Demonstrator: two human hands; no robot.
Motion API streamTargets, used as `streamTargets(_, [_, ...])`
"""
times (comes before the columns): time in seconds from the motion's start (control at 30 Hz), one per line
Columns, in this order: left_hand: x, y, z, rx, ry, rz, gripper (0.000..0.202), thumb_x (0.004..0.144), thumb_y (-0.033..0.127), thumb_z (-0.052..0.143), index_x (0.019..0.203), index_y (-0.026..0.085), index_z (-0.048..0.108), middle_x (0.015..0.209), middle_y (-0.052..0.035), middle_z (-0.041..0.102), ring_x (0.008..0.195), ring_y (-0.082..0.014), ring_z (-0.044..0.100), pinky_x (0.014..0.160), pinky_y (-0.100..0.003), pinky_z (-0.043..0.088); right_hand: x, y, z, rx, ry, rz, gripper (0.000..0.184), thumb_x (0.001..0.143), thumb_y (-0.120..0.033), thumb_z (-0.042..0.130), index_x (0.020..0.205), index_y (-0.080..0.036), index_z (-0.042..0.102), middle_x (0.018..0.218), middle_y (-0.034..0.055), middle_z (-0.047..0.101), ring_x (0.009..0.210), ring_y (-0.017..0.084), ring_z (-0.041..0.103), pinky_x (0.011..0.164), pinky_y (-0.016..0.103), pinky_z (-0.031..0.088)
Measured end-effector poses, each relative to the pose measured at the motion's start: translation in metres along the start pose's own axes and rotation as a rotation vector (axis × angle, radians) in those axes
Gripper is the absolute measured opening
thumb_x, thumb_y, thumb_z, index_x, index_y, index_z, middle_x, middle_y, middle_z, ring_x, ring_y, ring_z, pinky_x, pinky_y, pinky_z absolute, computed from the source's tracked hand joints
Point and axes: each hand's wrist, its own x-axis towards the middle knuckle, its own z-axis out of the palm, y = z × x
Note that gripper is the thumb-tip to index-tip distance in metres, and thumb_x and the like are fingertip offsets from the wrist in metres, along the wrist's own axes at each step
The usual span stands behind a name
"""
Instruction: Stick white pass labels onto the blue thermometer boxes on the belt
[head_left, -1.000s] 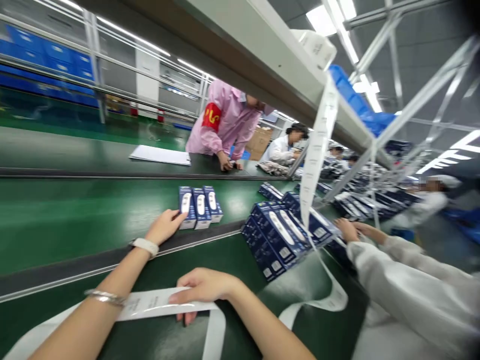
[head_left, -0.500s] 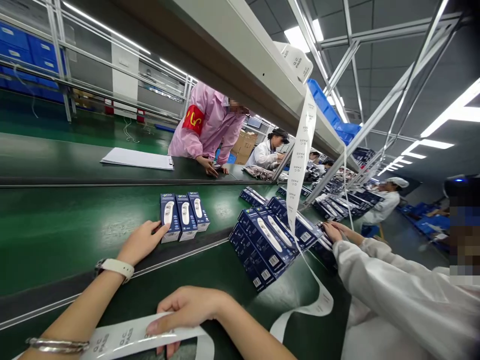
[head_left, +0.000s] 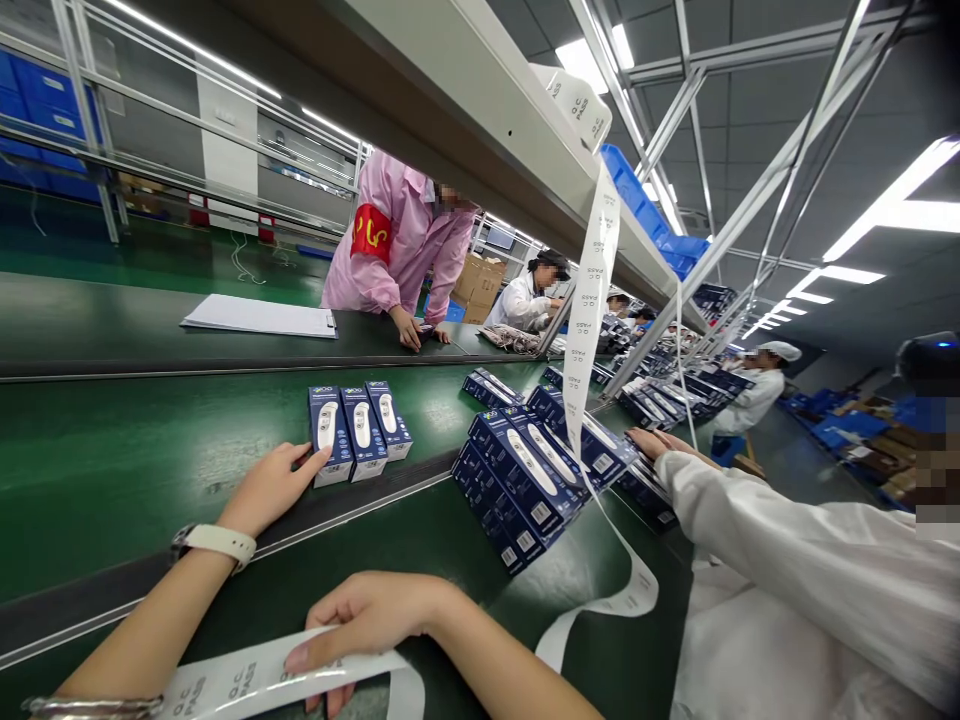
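My left hand (head_left: 270,490) rests its fingertips against the nearest of three upright blue thermometer boxes (head_left: 362,433) standing in a row on the green conveyor belt (head_left: 150,470). My right hand (head_left: 367,615) pinches a white "Q.C. PASS" label strip (head_left: 247,680) low on the dark green bench. The strip curves away under my forearm, and its far end is hidden. A white watch band (head_left: 214,540) circles my left wrist, with a metal bracelet (head_left: 90,705) lower on that arm.
A co-worker's hand (head_left: 652,445) in a white sleeve touches a tilted stack of blue boxes (head_left: 517,475) to my right. A label strip (head_left: 592,290) hangs from an overhead shelf (head_left: 450,100). Beyond the belt, a person in pink (head_left: 397,240) leans over a dark bench.
The view has levelled and shifted, so the boxes sit further left. The co-worker's hand has moved left along the stack. My hands keep their places on the boxes and strip.
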Motion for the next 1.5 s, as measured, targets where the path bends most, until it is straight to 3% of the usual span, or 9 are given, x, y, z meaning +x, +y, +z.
streamTargets(0.9, [-0.0017, 0.0023, -0.0010, 0.001, -0.023, -0.006, 0.068, 0.076, 0.064, 0.030, 0.109, 0.012, 0.059, 0.103, -0.0136, 0.059, 0.093, -0.0289, 0.053, 0.081, -0.036, 0.039, 0.0010, 0.0000, 0.0000, 0.007, 0.001, 0.006, 0.041, 0.057, -0.049, 0.070, 0.071, -0.013, 0.055, 0.067, -0.0047, 0.061, 0.054, 0.006, 0.059, 0.054, 0.015, 0.049])
streamTargets(1.13, [-0.0011, 0.0022, -0.0014, -0.011, -0.029, -0.001, 0.065, 0.075, 0.064, 0.031, 0.107, 0.015, 0.061, 0.102, -0.0129, 0.060, 0.090, -0.0293, 0.055, 0.078, -0.035, 0.041, 0.0040, 0.0008, -0.0003, -0.016, 0.015, 0.058, 0.033, 0.061, -0.047, 0.068, 0.067, -0.017, 0.055, 0.061, -0.0104, 0.061, 0.051, 0.005, 0.058, 0.053, 0.015, 0.047])
streamTargets(1.5, [-0.0022, 0.0039, -0.0014, 0.006, -0.020, -0.018, 0.067, 0.076, 0.064, 0.032, 0.109, 0.012, 0.058, 0.105, -0.0133, 0.059, 0.093, -0.0294, 0.054, 0.081, -0.035, 0.039, 0.0012, 0.0033, 0.0002, -0.006, -0.018, -0.026, 0.041, 0.060, -0.049, 0.069, 0.074, -0.014, 0.055, 0.069, -0.0035, 0.060, 0.055, 0.006, 0.059, 0.055, 0.016, 0.049])
